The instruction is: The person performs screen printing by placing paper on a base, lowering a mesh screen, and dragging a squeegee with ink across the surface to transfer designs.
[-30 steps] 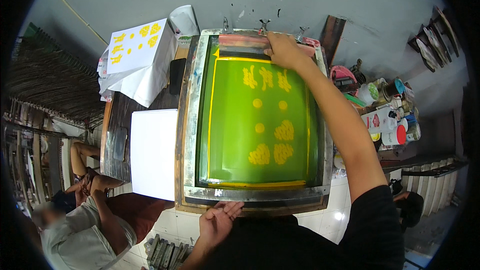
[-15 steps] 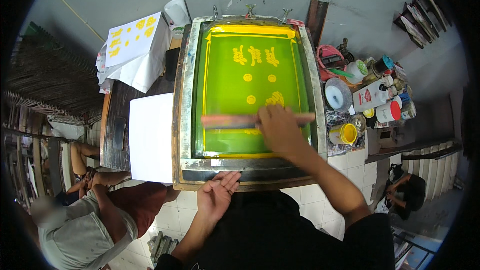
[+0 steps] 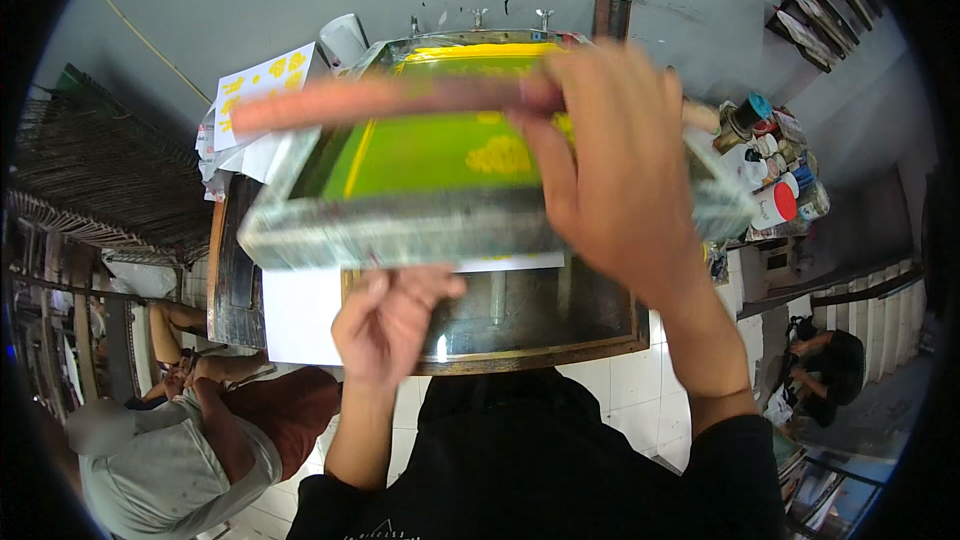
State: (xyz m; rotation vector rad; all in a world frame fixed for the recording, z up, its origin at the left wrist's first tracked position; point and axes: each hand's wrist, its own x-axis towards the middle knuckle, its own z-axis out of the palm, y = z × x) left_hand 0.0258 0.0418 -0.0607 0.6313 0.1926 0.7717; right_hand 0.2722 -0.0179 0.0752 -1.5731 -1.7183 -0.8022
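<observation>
My right hand [image 3: 625, 165] grips a long wooden-edged squeegee [image 3: 330, 105], raised above the screen printing frame [image 3: 400, 230] and smeared by motion. The frame's near side is tilted up off the dark glass-topped table [image 3: 500, 325]. Its green mesh [image 3: 420, 155] carries yellow ink and a yellow pattern. Below the near rail, palm up with fingers loosely bent, is my left hand [image 3: 390, 325]; its blurred fingertips are by the rail, and whether they touch it I cannot tell. A strip of white sheet [image 3: 512, 262] with yellow marks shows under the frame.
White paper [image 3: 300, 315] lies left of the frame. Behind it stands a stack with a yellow-printed top sheet [image 3: 265, 80]. Jars and a red-lidded tub [image 3: 776, 204] crowd the right. One person [image 3: 180, 460] sits at left, another [image 3: 830, 370] at far right.
The frame's near side has risen from the table. My right hand has lifted the squeegee off the mesh, up and nearer. My left hand has moved left and slightly up.
</observation>
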